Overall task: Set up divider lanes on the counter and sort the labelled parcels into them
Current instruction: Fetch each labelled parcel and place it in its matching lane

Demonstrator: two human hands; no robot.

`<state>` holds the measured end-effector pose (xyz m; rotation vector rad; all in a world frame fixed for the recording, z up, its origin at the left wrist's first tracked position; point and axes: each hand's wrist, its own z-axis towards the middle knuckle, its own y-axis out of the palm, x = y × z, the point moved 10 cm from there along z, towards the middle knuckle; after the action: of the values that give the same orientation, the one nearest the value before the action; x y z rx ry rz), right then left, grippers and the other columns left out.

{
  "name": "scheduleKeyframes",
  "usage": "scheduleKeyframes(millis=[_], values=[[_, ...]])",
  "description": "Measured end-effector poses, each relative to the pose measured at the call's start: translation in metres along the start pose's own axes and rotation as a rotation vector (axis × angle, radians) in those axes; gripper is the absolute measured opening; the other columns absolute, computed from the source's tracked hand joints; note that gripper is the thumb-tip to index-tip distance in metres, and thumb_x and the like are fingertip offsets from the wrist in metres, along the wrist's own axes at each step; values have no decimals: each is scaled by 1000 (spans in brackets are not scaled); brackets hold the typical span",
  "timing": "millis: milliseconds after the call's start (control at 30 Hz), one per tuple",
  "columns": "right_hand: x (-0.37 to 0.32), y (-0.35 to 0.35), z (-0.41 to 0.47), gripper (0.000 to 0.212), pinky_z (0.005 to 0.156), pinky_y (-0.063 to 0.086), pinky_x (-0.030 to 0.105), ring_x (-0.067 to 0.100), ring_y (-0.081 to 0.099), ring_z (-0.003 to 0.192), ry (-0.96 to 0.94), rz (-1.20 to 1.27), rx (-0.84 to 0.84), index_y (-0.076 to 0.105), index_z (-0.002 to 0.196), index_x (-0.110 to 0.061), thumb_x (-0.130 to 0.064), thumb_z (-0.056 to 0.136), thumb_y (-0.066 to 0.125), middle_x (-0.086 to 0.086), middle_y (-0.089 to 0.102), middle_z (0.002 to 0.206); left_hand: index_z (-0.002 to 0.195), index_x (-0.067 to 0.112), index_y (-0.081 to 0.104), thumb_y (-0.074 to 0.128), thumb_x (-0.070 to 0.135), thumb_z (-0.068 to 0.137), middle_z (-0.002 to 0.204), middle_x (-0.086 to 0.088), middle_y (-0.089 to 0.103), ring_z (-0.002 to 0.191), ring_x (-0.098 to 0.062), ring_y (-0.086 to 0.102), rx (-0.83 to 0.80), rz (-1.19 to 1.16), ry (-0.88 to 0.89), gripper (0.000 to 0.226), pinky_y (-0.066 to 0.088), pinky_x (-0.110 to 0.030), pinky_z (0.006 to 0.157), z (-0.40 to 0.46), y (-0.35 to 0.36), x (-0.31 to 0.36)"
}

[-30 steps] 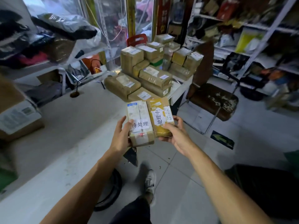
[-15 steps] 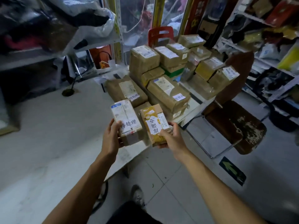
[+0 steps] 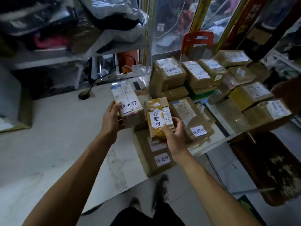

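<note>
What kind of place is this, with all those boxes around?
Probably a small parcel pickup shop or courier depot. A pile of taped cardboard parcels with shipping labels crowds the counter, shelves hold bagged goods, and the person holds two labelled parcels, one in each hand.

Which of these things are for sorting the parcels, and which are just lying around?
For the job:
- parcel marked 待处理, held in the left hand
- parcel marked 处理中, held in the right hand
- flat parcel lying on the counter
- stack of labelled parcels

Just lying about:
- red plastic chair
- brown stool
- bagged goods on the shelf
</note>
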<state>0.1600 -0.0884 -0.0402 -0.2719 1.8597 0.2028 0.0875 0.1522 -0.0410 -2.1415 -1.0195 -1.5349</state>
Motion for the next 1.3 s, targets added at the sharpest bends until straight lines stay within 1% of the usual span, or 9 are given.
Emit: scheduleKeyframes(millis=[233, 500, 633, 800, 933, 1033, 1100, 1200, 1300], values=[[-49, -28, 51, 42, 63, 58, 25, 11, 73, 88, -54, 64, -11, 42, 126, -29, -13, 95, 66, 4, 68, 115, 108, 23, 65, 47, 41, 105, 106, -7, 75, 92, -27, 72, 5, 70, -62, 27, 61, -44, 79, 76, 82, 22], [-45, -67, 75, 38, 58, 56, 26, 8, 74, 84, -14, 48, -60, 45, 116, -34, -9, 95, 66, -3, 70, 108, 124, 16, 58, 34, 51, 106, 105, -4, 65, 84, -16, 63, 187, 517, 41, 46, 50, -28, 66, 96, 90, 17], [-37, -88, 81, 42, 70, 61, 29, 6, 72, 93, -13, 47, -15, 46, 121, -32, -9, 94, 68, 0, 68, 114, 123, 14, 63, 36, 60, 100, 112, -15, 70, 96, -33, 69, 206, 603, 45, 58, 61, -50, 84, 95, 76, 15], [-38, -107, 92, 49, 71, 61, 27, 13, 68, 101, -8, 127, 62, 39, 134, -30, -11, 96, 65, -3, 62, 121, 115, 12, 65, 40, 40, 107, 109, -12, 71, 90, -28, 70, 237, 742, 89, 39, 63, -48, 80, 82, 84, 32], [-40, -104, 103, 71, 98, 55, 55, 20, 59, 118, 3, 185, 110, 25, 153, -35, -19, 97, 66, -16, 55, 123, 121, 22, 62, 54, 44, 102, 106, 2, 69, 90, -20, 70, 183, 806, 117, 30, 62, -40, 80, 78, 99, 41], [-39, -80, 106, 86, 93, 59, 38, 12, 58, 117, 37, 266, 10, 14, 159, -39, -19, 95, 69, -15, 54, 130, 120, 27, 59, 67, 44, 96, 100, 7, 64, 86, -14, 66, 126, 916, 169, 31, 52, -25, 66, 74, 119, 45], [-36, -66, 105, 105, 105, 52, 39, 10, 56, 125, 52, 207, -72, 10, 159, -43, -30, 82, 79, -11, 53, 142, 123, 22, 59, 68, 46, 95, 103, 4, 64, 87, -14, 62, 144, 966, 181, 38, 43, -21, 60, 72, 124, 47], [-41, -55, 102, 107, 109, 36, 27, 3, 47, 129, 8, -19, -163, 7, 161, -36, -23, 85, 80, -15, 49, 144, 131, 21, 57, 66, 46, 96, 117, -4, 69, 91, -16, 62, 176, 958, 180, 45, 50, -28, 70, 68, 123, 48], [-35, -47, 109, 98, 105, 44, 29, 7, 52, 125, 16, -144, -188, 16, 157, -36, -37, 83, 79, -17, 50, 138, 135, 22, 55, 67, 43, 95, 122, -5, 69, 98, -21, 68, 179, 928, 190, 46, 59, -38, 84, 62, 122, 48]])
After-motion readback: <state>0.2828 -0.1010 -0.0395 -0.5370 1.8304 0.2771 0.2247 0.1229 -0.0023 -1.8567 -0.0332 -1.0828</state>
